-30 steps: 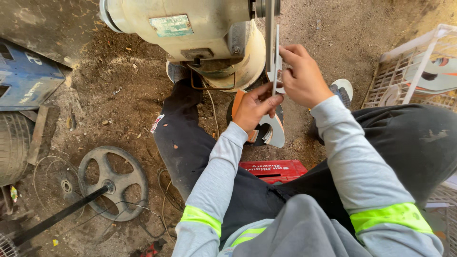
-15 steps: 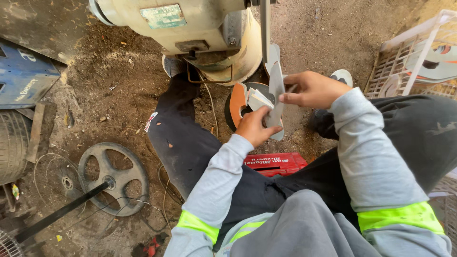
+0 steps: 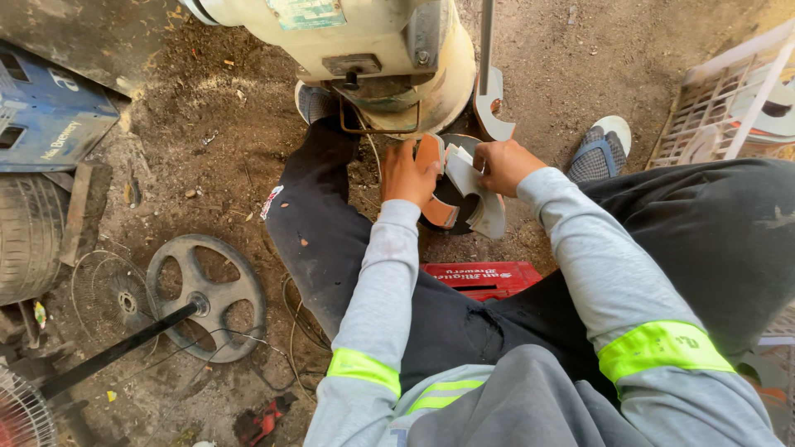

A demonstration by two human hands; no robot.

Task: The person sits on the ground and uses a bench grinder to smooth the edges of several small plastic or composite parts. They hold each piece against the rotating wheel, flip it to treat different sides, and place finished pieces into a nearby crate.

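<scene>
Both hands, left (image 3: 407, 175) & right (image 3: 500, 164), fingers clamped on grey fan blade (image 3: 472, 194); red crate (image 3: 479, 280) below, green label (image 3: 308, 12) atop motor.

You're in an outdoor scrap-repair yard | bare dirt ground (image 3: 580, 50) at 12 | worn tyre (image 3: 29, 236) at 9 | fan base (image 3: 207, 294), wire guard (image 3: 103, 294) at 8 | plastic crate (image 3: 720, 108) at 2

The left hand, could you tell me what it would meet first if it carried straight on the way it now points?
The left hand, gripping the fan blade together with the right hand, points up the picture towards the cream motor housing. It would probably meet the housing's lower bracket first, though depth is unclear.
</scene>
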